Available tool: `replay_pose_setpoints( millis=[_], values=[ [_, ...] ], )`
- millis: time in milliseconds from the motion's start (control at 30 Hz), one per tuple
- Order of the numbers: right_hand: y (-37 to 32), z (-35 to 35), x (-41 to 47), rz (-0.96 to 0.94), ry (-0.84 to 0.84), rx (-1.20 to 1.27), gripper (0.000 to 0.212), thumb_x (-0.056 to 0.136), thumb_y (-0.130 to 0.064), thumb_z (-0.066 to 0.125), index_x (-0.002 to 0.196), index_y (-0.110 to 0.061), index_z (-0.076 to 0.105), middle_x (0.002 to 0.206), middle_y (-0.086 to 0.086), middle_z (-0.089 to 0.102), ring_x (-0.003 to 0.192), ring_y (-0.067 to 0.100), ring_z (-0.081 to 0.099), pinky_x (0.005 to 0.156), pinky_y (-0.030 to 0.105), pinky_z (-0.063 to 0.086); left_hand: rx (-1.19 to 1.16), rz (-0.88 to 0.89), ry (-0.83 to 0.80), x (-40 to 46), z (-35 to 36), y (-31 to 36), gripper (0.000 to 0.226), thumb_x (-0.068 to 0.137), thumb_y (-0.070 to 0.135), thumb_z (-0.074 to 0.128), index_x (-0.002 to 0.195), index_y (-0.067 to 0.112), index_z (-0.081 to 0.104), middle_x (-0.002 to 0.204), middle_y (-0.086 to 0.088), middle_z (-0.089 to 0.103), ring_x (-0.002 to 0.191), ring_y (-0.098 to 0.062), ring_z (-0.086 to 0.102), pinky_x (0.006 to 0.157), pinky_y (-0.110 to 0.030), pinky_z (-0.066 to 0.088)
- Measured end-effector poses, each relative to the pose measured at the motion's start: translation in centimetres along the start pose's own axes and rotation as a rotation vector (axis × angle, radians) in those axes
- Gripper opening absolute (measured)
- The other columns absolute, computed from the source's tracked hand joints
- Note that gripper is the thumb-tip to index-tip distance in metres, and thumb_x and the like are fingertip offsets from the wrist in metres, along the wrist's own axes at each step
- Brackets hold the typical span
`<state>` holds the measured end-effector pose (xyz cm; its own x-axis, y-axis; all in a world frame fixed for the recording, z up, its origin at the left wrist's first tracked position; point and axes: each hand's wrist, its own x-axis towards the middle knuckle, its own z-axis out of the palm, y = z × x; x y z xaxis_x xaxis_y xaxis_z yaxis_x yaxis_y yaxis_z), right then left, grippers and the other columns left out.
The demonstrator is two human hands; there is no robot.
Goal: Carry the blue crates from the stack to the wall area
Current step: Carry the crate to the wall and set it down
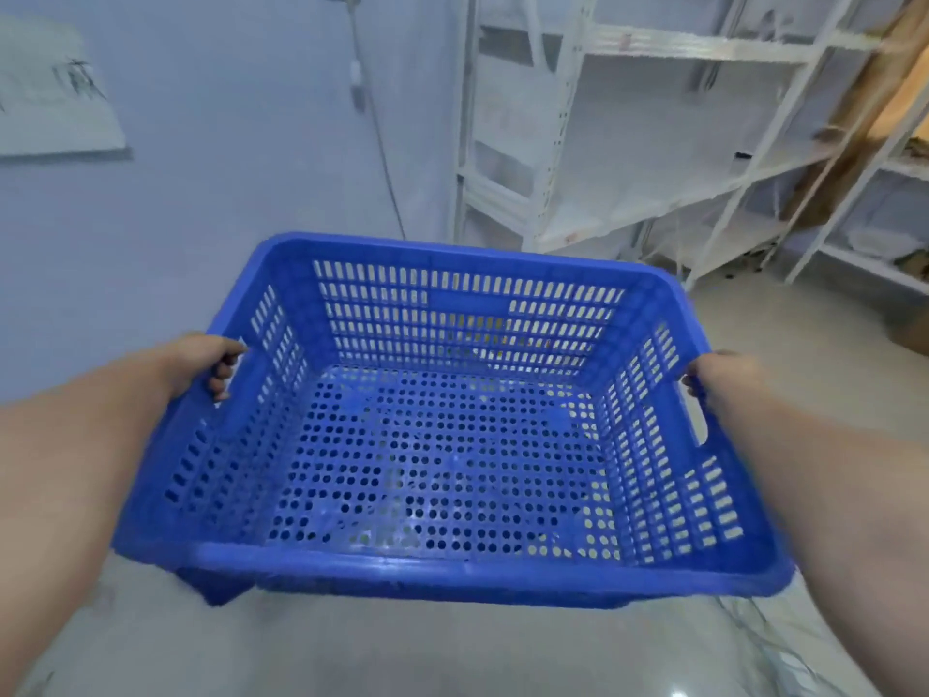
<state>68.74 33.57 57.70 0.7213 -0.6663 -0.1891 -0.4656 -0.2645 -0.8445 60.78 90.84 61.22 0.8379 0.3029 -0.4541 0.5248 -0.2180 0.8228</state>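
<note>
An empty blue perforated crate (442, 570) is held in the air in front of me, above the pale floor. My left hand (203, 364) grips its left side, fingers curled through the handle slot. On the opposite side, my right hand (716, 377) grips the right rim by the handle slot. The crate tilts slightly down to the left. No stack of crates is in view.
A pale bluish wall (226, 168) stands ahead on the left with a hanging cable (374, 128) and a paper sheet (55, 98). White metal shelving (628, 158) fills the right, with wooden boards (864, 123) leaning behind it. Loose wires (764, 631) lie on the floor, lower right.
</note>
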Motion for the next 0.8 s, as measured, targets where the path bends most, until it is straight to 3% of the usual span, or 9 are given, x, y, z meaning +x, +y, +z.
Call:
replay_pose_setpoints(
  millis=[100,233,333,400,433,533,633,733,800],
  values=[
    [-3.4,8.9,-1.2,-0.006,-0.089,-0.028,0.014,0.073,0.002,0.054,0.060,-0.001,0.050,0.054,0.015,0.048,0.044,0.024,0.045,0.051,0.028,0.040,-0.041,-0.058,0.076,3.0,-5.9,-1.8,0.042,0.102,0.018,0.036,0.061,0.015,0.027,0.028,0.003,0.022,0.021,-0.011,0.021,0.043,-0.023,0.025],
    [-6.7,19.5,-3.7,-0.062,-0.180,-0.023,0.021,0.079,0.005,0.045,0.061,-0.005,0.044,0.053,0.013,0.040,0.022,0.013,0.041,0.033,0.012,0.034,-0.086,-0.120,0.198,6.6,-13.0,-4.4,0.042,0.101,0.018,0.039,0.061,0.014,0.027,0.026,0.004,0.023,0.018,-0.010,0.020,0.030,-0.013,0.028],
    [-9.0,25.3,-5.8,-0.049,-0.270,-0.026,0.019,0.079,0.004,0.044,0.063,-0.005,0.048,0.040,0.012,0.045,0.033,0.023,0.044,0.038,0.015,0.037,-0.101,-0.135,0.284,8.8,-16.9,-5.7,0.042,0.100,0.016,0.041,0.060,0.013,0.028,0.024,0.004,0.024,0.017,-0.010,0.020,0.028,-0.011,0.026],
    [-10.5,28.3,-6.6,-0.061,-0.285,-0.040,0.024,0.077,0.008,0.047,0.057,-0.006,0.045,0.022,0.001,0.039,0.034,0.025,0.042,0.028,0.012,0.030,-0.108,-0.149,0.325,10.1,-18.8,-6.2,0.042,0.099,0.016,0.042,0.060,0.013,0.028,0.023,0.003,0.024,0.017,-0.009,0.019,0.029,-0.009,0.025],
    [-11.3,29.8,-6.7,-0.074,-0.293,-0.050,0.023,0.075,0.008,0.049,0.057,-0.006,0.045,0.023,0.002,0.040,0.034,0.024,0.043,0.027,0.013,0.030,-0.110,-0.157,0.339,10.7,-19.6,-6.6,0.042,0.099,0.016,0.042,0.059,0.013,0.028,0.024,0.003,0.023,0.017,-0.009,0.019,0.030,-0.009,0.025],
    [-14.0,34.1,-7.0,-0.105,-0.313,-0.088,0.010,0.073,0.005,0.050,0.071,-0.003,0.055,0.052,0.017,0.050,0.034,0.024,0.047,0.041,0.024,0.040,-0.137,-0.189,0.367,12.9,-21.7,-7.6,0.042,0.098,0.014,0.043,0.059,0.013,0.028,0.024,0.005,0.022,0.018,-0.009,0.018,0.029,-0.011,0.024],
    [-16.0,39.0,-6.2,-0.144,-0.339,-0.098,0.014,0.076,0.007,0.050,0.067,-0.002,0.054,0.056,0.016,0.044,0.033,0.020,0.047,0.031,0.016,0.034,-0.166,-0.217,0.412,15.3,-22.7,-8.3,0.041,0.098,0.013,0.044,0.059,0.012,0.029,0.024,0.005,0.023,0.018,-0.010,0.018,0.028,-0.011,0.024],
    [-17.2,44.4,-4.2,-0.141,-0.355,-0.116,0.006,0.067,-0.003,0.055,0.066,-0.008,0.057,0.063,0.015,0.051,0.055,0.024,0.055,0.053,0.028,0.044,-0.172,-0.242,0.434,18.2,-23.3,-8.7,0.041,0.098,0.012,0.043,0.059,0.013,0.029,0.025,0.005,0.022,0.018,-0.010,0.019,0.028,-0.014,0.025],
    [-18.3,47.2,-4.1,-0.154,-0.396,-0.154,0.011,0.065,-0.004,0.055,0.058,-0.010,0.049,0.061,0.014,0.049,0.059,0.027,0.049,0.050,0.025,0.041,-0.182,-0.269,0.453,20.2,-23.6,-9.3,0.041,0.098,0.012,0.042,0.059,0.013,0.029,0.026,0.005,0.021,0.018,-0.010,0.018,0.028,-0.013,0.024]
  ],
)
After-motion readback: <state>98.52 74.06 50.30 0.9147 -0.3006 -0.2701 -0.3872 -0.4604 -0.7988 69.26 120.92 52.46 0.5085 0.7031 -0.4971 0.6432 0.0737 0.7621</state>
